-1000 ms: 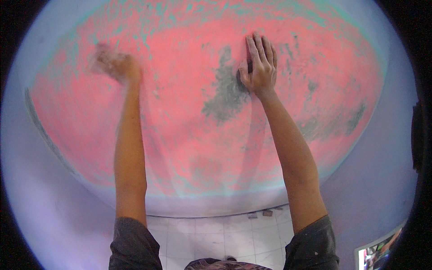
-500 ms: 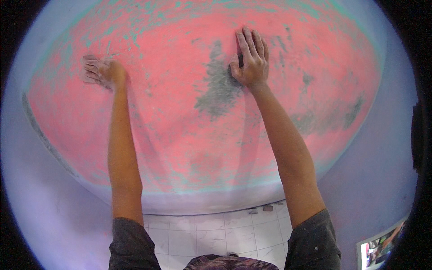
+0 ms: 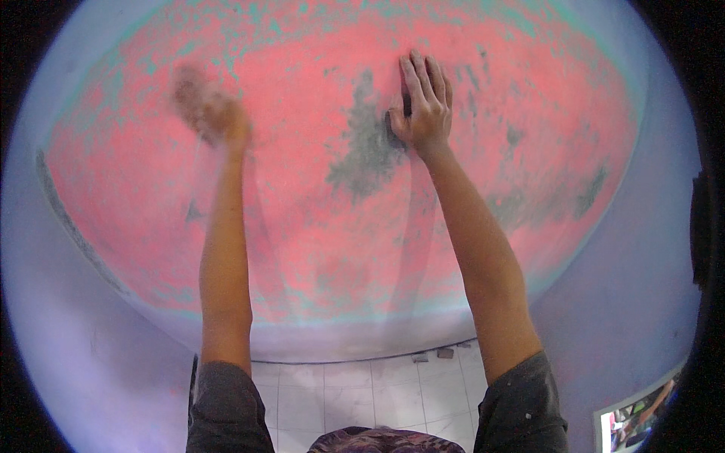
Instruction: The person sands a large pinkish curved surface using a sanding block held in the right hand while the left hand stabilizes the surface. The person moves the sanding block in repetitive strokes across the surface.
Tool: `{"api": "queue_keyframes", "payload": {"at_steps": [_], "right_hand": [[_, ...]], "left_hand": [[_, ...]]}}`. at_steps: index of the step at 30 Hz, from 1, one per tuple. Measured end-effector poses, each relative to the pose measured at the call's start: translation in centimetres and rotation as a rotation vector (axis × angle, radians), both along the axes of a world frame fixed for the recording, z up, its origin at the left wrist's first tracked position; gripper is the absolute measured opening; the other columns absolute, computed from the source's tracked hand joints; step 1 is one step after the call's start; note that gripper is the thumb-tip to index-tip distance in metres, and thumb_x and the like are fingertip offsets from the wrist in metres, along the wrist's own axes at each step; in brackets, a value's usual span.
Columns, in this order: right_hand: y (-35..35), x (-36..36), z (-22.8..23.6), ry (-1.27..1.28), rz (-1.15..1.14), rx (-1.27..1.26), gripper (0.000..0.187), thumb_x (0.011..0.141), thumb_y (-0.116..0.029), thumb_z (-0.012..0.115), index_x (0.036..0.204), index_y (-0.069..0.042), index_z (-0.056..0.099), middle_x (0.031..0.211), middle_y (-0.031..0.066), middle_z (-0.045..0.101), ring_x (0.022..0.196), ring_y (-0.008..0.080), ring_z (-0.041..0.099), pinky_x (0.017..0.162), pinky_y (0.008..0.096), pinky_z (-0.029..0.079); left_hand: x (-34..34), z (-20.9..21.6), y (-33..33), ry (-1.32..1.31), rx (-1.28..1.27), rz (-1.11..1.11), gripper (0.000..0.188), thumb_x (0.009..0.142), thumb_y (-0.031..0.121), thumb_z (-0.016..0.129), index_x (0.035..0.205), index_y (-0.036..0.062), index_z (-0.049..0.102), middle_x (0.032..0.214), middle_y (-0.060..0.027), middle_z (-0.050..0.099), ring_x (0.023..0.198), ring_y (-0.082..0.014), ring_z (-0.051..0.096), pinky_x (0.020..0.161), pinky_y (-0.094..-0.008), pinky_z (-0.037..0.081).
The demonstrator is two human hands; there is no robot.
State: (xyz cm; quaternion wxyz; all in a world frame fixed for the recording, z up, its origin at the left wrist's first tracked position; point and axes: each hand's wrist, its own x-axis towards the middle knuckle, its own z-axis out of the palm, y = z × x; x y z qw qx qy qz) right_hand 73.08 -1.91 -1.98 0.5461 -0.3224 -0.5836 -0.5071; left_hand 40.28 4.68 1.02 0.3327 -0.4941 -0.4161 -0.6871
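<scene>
One wall (image 3: 317, 226) stood in front of me, its pink paint worn through to grey and green patches, and both my hands were up against it. Two arms, both stretched out nearly straight and reaching high, with dark sleeves at the shoulders.

My right hand (image 3: 423, 113) lay flat on the wall beside the one large grey patch (image 3: 366, 151), palm against the surface, fingers (image 3: 417, 79) extended upward and held close together, thumb out to the side touching the edge of that patch. It held nothing that I could see.

My left hand (image 3: 211, 113) was at about the same height, well apart from the right one, but it was smeared by motion. I could not tell whether its fingers were spread or curled, or whether they gripped anything.

Below, a strip of white floor tiles (image 3: 355, 392) showed between my sleeves, with two small dark bits (image 3: 434, 355) lying at the wall's foot.
</scene>
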Motion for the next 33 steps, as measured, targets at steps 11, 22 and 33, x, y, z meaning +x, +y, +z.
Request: {"api": "queue_keyframes", "payload": {"at_steps": [11, 22, 33], "right_hand": [[0.1, 0.0, 0.0, 0.012, 0.012, 0.022, 0.067, 0.080, -0.027, 0.057, 0.144, -0.008, 0.056, 0.151, 0.0123, 0.053, 0.143, 0.0362, 0.044, 0.121, 0.0512, 0.030], [0.4, -0.4, -0.5, 0.026, 0.011, 0.009, 0.070, 0.077, -0.027, 0.058, 0.144, -0.008, 0.055, 0.154, 0.0129, 0.050, 0.145, 0.0353, 0.042, 0.121, 0.0509, 0.028], [-0.5, -1.0, 0.0, 0.007, 0.024, 0.038, 0.065, 0.081, -0.025, 0.056, 0.143, -0.006, 0.056, 0.151, 0.0141, 0.053, 0.143, 0.0361, 0.044, 0.121, 0.0507, 0.029]], "left_hand": [[8.4, -2.0, -3.6, 0.609, 0.020, -0.037, 0.064, 0.101, 0.019, 0.040, 0.162, 0.0096, 0.026, 0.170, -0.0096, 0.021, 0.158, -0.0294, 0.013, 0.128, -0.0484, 0.002], [-0.8, -1.4, -0.5, 0.190, 0.138, 0.133, 0.061, 0.103, 0.019, 0.039, 0.162, 0.0093, 0.025, 0.169, -0.0125, 0.021, 0.157, -0.0346, 0.011, 0.128, -0.0497, 0.002], [-6.9, -1.9, 2.1, 0.028, 0.198, 0.107, 0.058, 0.105, 0.020, 0.040, 0.161, 0.0123, 0.031, 0.167, -0.0092, 0.029, 0.155, -0.0347, 0.019, 0.128, -0.0500, 0.006]]}}
